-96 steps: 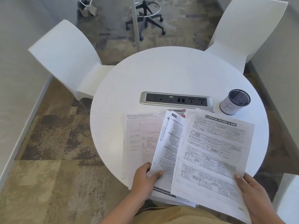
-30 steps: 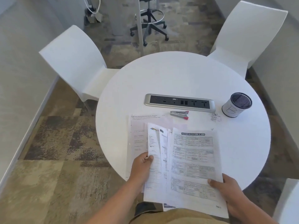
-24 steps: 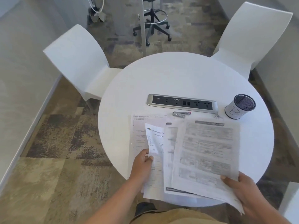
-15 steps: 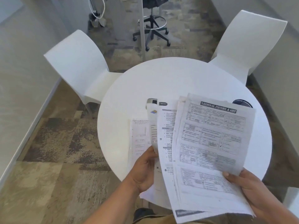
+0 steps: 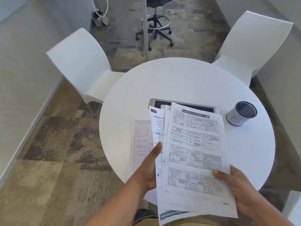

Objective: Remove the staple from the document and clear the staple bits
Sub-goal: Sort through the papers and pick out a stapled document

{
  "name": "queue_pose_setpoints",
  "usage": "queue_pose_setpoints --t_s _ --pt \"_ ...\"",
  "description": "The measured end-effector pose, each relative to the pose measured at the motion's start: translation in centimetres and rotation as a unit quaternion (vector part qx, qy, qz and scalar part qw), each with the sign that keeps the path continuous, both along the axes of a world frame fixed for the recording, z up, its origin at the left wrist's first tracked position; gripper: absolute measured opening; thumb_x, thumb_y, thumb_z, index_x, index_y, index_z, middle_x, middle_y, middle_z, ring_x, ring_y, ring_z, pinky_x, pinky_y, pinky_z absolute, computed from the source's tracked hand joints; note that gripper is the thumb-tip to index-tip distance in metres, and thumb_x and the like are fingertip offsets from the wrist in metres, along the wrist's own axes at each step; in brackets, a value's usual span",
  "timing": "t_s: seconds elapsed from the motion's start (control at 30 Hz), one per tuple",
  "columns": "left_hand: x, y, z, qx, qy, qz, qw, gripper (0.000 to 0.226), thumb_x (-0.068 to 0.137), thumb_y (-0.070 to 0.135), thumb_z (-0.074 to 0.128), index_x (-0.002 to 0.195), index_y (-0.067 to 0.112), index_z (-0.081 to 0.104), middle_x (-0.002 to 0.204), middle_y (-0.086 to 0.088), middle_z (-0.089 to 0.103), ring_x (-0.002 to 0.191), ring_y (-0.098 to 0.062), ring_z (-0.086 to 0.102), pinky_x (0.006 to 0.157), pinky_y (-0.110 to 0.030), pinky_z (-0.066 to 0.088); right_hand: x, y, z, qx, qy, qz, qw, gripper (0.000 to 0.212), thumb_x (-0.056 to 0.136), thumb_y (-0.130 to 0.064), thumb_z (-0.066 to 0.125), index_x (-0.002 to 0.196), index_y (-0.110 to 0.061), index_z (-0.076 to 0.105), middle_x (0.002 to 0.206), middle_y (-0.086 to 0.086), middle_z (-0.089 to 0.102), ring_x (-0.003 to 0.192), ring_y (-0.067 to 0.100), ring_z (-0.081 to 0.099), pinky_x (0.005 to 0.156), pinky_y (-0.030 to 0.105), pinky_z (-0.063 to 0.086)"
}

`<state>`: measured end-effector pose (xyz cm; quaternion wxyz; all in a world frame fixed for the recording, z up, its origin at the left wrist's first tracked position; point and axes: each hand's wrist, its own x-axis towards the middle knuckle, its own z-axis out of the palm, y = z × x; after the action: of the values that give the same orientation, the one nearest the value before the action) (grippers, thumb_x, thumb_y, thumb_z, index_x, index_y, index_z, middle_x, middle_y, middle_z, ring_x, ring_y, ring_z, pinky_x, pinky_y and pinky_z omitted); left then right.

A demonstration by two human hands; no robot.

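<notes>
I hold a fanned stack of printed sheets [image 5: 193, 150] above the near edge of the round white table [image 5: 187, 82]. The top sheet is headed "NATIONAL INCOME & GDP". My left hand [image 5: 146, 172] grips the stack's left edge, thumb on the paper. My right hand [image 5: 237, 188] holds the lower right corner. Another printed sheet [image 5: 141, 137] lies flat on the table to the left, under the stack. The staple remover and staple bits are hidden behind the lifted papers.
A silver power strip [image 5: 156, 103] in the table middle is mostly covered by the papers. A mesh pen cup [image 5: 241, 115] stands at the right. Two white chairs [image 5: 81, 62] [image 5: 254, 41] flank the table; a wheeled stool base [image 5: 154, 28] is beyond.
Both hands raised the stack and tilted it toward me, covering the staple remover, staple bits and most of the power strip. The fanned sheets have closed up closer together.
</notes>
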<state>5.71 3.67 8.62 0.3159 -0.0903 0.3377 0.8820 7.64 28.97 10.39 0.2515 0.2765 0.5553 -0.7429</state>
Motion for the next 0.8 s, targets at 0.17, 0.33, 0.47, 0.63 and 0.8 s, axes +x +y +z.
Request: queue_pose_setpoints --t_s 0.17,0.33,0.47,0.63,0.8 --pt "0.1 0.0 0.5 -0.109 0.025 0.010 0.994 0.057 0.082 0.019 0.077 0.136 0.019 0.059 0.136 -0.012 0.064 0.125 -0.033 0.061 0.107 -0.057 0.045 0.1 0.4 -0.2 0.007 0.022 0.007 1.000 0.041 0.078 0.004 0.060 0.119 0.004 0.060 0.111 0.028 0.070 0.095 0.047 0.069 0.079 0.060 0.057" --pt "0.0 0.4 0.7 -0.108 0.033 -0.006 0.994 0.044 0.089 0.006 0.063 0.132 0.015 0.063 0.133 -0.016 0.065 0.121 -0.035 0.063 0.101 -0.052 0.051 0.4 0.6 0.2 -0.125 -0.027 0.004 0.992 0.079 0.056 -0.034 0.089 0.126 -0.011 0.062 0.124 0.030 0.063 0.102 0.051 0.065 0.084 0.063 0.053" --pt "-0.1 0.9 -0.4 -0.109 0.016 -0.016 0.994 0.044 0.095 0.004 0.059 0.138 0.011 0.056 0.137 -0.018 0.061 0.127 -0.039 0.058 0.106 -0.057 0.045 0.6 -0.1 0.2 -0.166 -0.122 -0.002 0.979 0.069 0.065 -0.040 0.078 0.122 -0.004 0.066 0.119 0.030 0.065 0.091 0.045 0.070 0.080 0.056 0.056" --pt "-0.4 -0.2 -2.3 -0.184 -0.041 0.028 0.982 0.039 0.093 0.005 0.064 0.131 0.014 0.062 0.126 -0.013 0.070 0.117 -0.034 0.066 0.103 -0.056 0.049 0.6 0.3 -0.3 -0.088 -0.097 0.012 0.991 0.035 0.090 -0.003 0.052 0.123 0.003 0.059 0.112 0.034 0.067 0.089 0.051 0.069 0.073 0.063 0.056" --pt "-0.4 -0.7 -2.9 -0.253 -0.012 0.014 0.967 0.038 0.088 0.010 0.074 0.125 0.016 0.067 0.124 -0.004 0.072 0.118 -0.024 0.066 0.107 -0.046 0.048 0.9 0.9 -0.5 -0.003 -0.013 0.025 1.000 0.042 0.085 0.005 0.057 0.127 0.000 0.057 0.118 0.027 0.068 0.104 0.049 0.066 0.096 0.069 0.043"
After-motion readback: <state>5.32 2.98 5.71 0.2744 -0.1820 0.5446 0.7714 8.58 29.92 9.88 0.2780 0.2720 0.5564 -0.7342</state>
